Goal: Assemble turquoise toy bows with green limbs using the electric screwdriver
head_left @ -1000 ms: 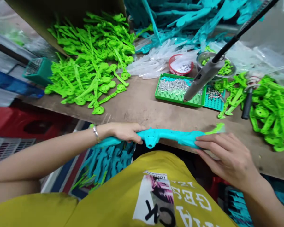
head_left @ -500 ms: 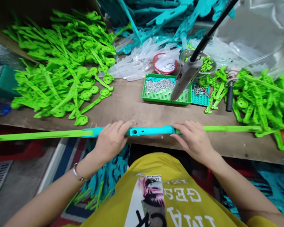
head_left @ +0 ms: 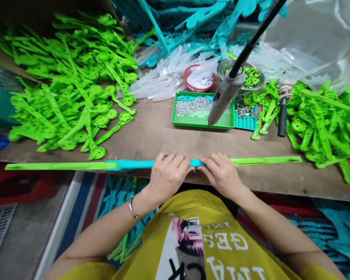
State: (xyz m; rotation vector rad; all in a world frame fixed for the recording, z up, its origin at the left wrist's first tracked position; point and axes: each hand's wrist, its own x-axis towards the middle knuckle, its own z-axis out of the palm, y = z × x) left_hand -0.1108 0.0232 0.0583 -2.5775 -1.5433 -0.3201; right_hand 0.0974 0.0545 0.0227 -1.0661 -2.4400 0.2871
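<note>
A long, narrow plastic assembly lies crosswise along the front edge of the table. Its middle is a blue plastic body (head_left: 134, 165), and a green plastic arm sticks out at each end: a left arm (head_left: 55, 166) and a right arm (head_left: 265, 160). My left hand (head_left: 168, 175) is closed over the blue body, right of its middle. Close beside it, my right hand (head_left: 223, 173) pinches the joint where the blue body meets the right green arm. The fingers cover that joint, so its detail is hidden.
An electric screwdriver (head_left: 226, 97) hangs over a green tray (head_left: 202, 123) of small metal screws. Green plastic parts (head_left: 76, 93) are heaped at left, more green parts (head_left: 317, 124) at right beside a black-handled hammer (head_left: 282, 116). Behind stand a red basket (head_left: 189, 83) and a metal bowl (head_left: 261, 83).
My left hand has slid right along the blue body, close to my right hand. The assembly and my right hand have shifted slightly, and the left arm's far end now shows.
</note>
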